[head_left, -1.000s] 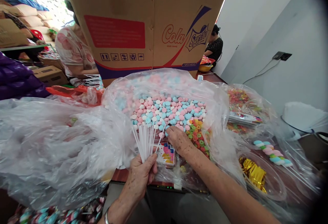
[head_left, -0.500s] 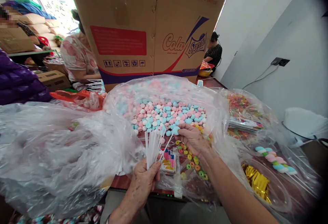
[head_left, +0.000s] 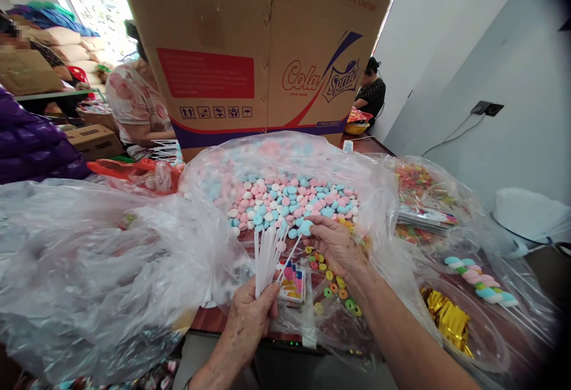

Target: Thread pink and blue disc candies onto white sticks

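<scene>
My left hand (head_left: 253, 310) is closed round a bundle of white sticks (head_left: 266, 259) that fan upward. One stick leans out to the right, and its tip meets a blue marshmallow (head_left: 306, 227). That marshmallow is pinched between the fingertips of my right hand (head_left: 336, 244). Just beyond lies a heap of pink, blue and white marshmallows (head_left: 285, 203) in an opened clear plastic bag (head_left: 285, 143). Ring-shaped gummy candies (head_left: 334, 283) in yellow, orange and green lie below my right hand. A small stack of printed cards (head_left: 292, 283) sits beside my left hand.
A large cardboard box (head_left: 214, 21) stands behind the heap. Crumpled clear plastic (head_left: 98, 271) covers the left. To the right are a bag of gummies (head_left: 414, 179), a marshmallow skewer (head_left: 482, 280) and a round tub (head_left: 499, 342) with gold ties. Several people sit farther back.
Very little differs. Both hands keep their hold, with the blue marshmallow still at the tip of the leaning stick; the view has shifted slightly.
</scene>
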Demonstrator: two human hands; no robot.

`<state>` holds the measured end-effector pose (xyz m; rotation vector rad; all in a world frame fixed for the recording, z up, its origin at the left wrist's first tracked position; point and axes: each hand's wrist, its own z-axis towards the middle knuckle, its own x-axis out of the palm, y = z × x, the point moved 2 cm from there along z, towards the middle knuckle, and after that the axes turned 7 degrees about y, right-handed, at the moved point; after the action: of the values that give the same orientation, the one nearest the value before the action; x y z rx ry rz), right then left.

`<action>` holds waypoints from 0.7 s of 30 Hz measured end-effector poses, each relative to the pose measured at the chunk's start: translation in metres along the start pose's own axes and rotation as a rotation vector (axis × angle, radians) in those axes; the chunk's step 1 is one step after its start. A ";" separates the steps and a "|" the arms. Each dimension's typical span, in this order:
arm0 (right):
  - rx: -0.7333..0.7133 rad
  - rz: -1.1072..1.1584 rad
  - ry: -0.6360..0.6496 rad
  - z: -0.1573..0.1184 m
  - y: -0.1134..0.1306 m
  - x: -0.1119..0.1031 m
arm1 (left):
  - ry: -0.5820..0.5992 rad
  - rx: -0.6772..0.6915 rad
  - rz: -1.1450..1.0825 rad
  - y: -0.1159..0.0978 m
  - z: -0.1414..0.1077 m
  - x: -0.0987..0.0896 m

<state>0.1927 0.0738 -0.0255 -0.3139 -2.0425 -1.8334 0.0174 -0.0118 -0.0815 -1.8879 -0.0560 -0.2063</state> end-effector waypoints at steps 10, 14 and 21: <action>-0.021 -0.103 0.002 -0.001 -0.002 0.003 | 0.004 -0.011 0.001 0.005 0.002 0.000; -0.047 -0.279 -0.002 -0.004 -0.003 0.001 | 0.006 0.000 -0.024 0.009 0.004 -0.001; -0.351 -0.772 0.107 -0.010 -0.002 0.000 | -0.054 0.089 -0.013 0.021 0.010 -0.004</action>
<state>0.1936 0.0640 -0.0264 0.5595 -1.8934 -2.5804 0.0176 -0.0084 -0.1049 -1.8046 -0.1122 -0.1584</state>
